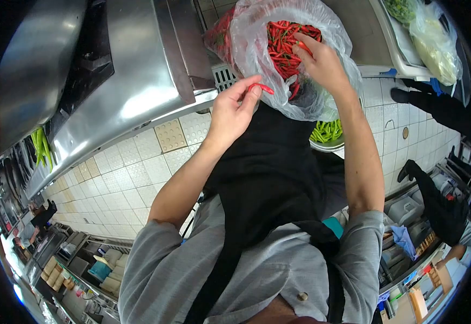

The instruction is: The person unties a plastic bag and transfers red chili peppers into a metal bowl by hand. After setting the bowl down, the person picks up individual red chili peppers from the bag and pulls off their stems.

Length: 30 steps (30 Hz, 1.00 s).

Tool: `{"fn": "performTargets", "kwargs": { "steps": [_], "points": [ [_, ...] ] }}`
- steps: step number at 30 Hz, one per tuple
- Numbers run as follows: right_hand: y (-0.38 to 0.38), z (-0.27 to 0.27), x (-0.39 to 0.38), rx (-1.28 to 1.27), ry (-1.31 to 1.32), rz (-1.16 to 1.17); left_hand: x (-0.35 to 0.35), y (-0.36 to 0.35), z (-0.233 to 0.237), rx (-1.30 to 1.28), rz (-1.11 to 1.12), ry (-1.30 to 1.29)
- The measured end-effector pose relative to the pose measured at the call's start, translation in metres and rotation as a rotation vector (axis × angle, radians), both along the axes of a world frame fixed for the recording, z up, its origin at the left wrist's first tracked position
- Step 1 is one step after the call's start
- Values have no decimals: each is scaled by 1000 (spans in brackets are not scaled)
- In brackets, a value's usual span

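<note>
A clear plastic bag (254, 32) full of red chili peppers (284, 46) stands with its mouth wide, in front of my body. Beside the near left edge of the bag, my left hand (233, 108) pinches one red chili (265, 88) between thumb and fingertips. Over the bag's mouth, my right hand (322, 65) has its fingers closed on another red chili (304, 47), just above the pile. Below the bag, partly covered by it, sits a metal bowl of green chilies (326, 131).
A stainless steel counter (133, 59) runs along the left, with several green chilies (42, 147) near its lower end. At the upper right, a bag of pale vegetables (435, 46) lies by a white tray. Other people in dark trousers (441, 102) stand at the right on the tiled floor (138, 175).
</note>
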State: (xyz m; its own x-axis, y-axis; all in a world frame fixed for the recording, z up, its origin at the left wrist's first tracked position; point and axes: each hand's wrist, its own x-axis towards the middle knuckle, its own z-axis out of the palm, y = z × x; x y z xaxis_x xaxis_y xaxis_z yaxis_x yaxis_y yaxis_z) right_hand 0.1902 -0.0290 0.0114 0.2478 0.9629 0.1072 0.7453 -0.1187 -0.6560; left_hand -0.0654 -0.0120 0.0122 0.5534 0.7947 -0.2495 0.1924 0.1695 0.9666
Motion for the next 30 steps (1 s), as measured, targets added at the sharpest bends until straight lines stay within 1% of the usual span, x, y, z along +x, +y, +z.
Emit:
{"fn": "performTargets", "kwargs": {
  "steps": [1, 2, 3, 4, 5, 6, 7, 8, 9, 10, 12, 13, 14, 16, 17, 18, 20, 22, 24, 26, 28, 29, 30],
  "points": [
    [-2, -3, 0, -2, 0, -1, 5, 0, -3, -39, 53, -68],
    [-4, -6, 1, 27, 61, -12, 12, 0, -4, -76, 105, -137],
    [-6, -8, 2, 58, 122, -26, 18, 2, -5, -76, 100, -139],
    [-10, -11, 2, 58, 120, -31, 26, 4, -5, -72, 142, -225],
    [-13, -12, 1, 69, 266, -78, 35, 6, -4, -68, 184, -311],
    [-17, -10, -2, 78, 413, -125, 44, 8, -5, -70, 179, -311],
    [-22, -8, -5, 77, 413, -131, 54, 11, -6, 15, 237, -339],
    [-26, 0, -12, 30, 709, -194, 65, 13, -7, 98, 293, -367],
    [-31, 5, -21, -19, 1004, -255, 75, 15, -6, 147, 308, -286],
    [-35, 7, -32, -24, 1005, -262, 83, 15, -7, 140, 305, -284],
    [-41, 9, -51, 134, 1355, -303, 96, 13, -11, 486, 270, -252],
    [-46, 8, -54, 188, 1456, -299, 100, 11, -14, 431, 279, -264],
    [-49, 10, -57, 188, 1461, -294, 98, 9, -12, 436, 281, -260],
    [-56, 14, -65, 323, 1592, -341, 94, 4, -7, 628, 246, -175],
    [-56, 13, -71, 332, 1594, -344, 95, 0, -4, 614, 289, -167],
    [-57, 10, -78, 381, 1629, -356, 96, -3, -3, 612, 276, -175],
    [-61, 4, -87, 485, 1676, -395, 98, -10, -3, 698, 291, -218],
    [-65, 4, -89, 587, 1726, -451, 95, -20, -2, 738, 164, -193],
    [-80, 6, -82, 612, 1734, -445, 85, -31, 10, 908, 4, -99],
    [-99, 19, -76, 671, 1810, -474, 64, -49, 37, 1056, -19, -79],
    [-130, 24, -62, 692, 1761, -439, 23, -48, 70, 1266, -72, -119],
    [-147, 21, -53, 706, 1723, -433, 1, -42, 84, 1392, -40, -85],
    [-166, 21, -46, 707, 1727, -488, -19, -33, 96, 1519, -2, -46]
  ]
}}
